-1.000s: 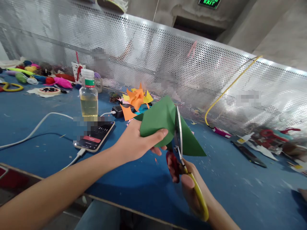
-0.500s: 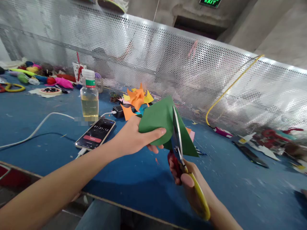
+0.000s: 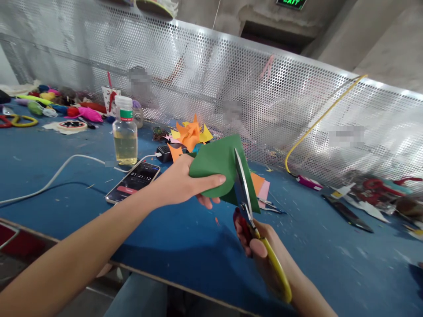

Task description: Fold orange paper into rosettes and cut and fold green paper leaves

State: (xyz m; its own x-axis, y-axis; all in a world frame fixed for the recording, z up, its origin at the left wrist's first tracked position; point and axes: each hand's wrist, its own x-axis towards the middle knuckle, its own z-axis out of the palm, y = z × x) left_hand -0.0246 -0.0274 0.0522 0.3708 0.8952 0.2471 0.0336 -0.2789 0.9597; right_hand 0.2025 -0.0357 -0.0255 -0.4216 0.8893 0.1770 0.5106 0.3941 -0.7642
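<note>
Green paper (image 3: pixel 214 165) has shifted left since the earlier frame, exposing orange paper (image 3: pixel 257 183) and pink paper (image 3: pixel 264 193) at right. My left fingers (image 3: pixel 205 202) pinch the green paper above the counter (image 3: pixel 194 242); my right fingers (image 3: pixel 243 240) wrap the scissors (image 3: pixel 246 209), blade overlapping the sheet. Phone (image 3: pixel 134 180): left; bottle (image 3: pixel 125 141): beyond it.

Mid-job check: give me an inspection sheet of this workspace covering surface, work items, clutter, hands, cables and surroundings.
Surface: blue table, dotted with small scraps.
Work items: green paper and scissors, one blade showing in front of the paper.
Clutter: phone and bottle at left; orange paper shapes behind.
Hands: left hand grips the paper; right hand holds the scissors.
Cables: white cable at left; yellow cord at right.
Surroundings: perforated panel, lit exit sign.
</note>
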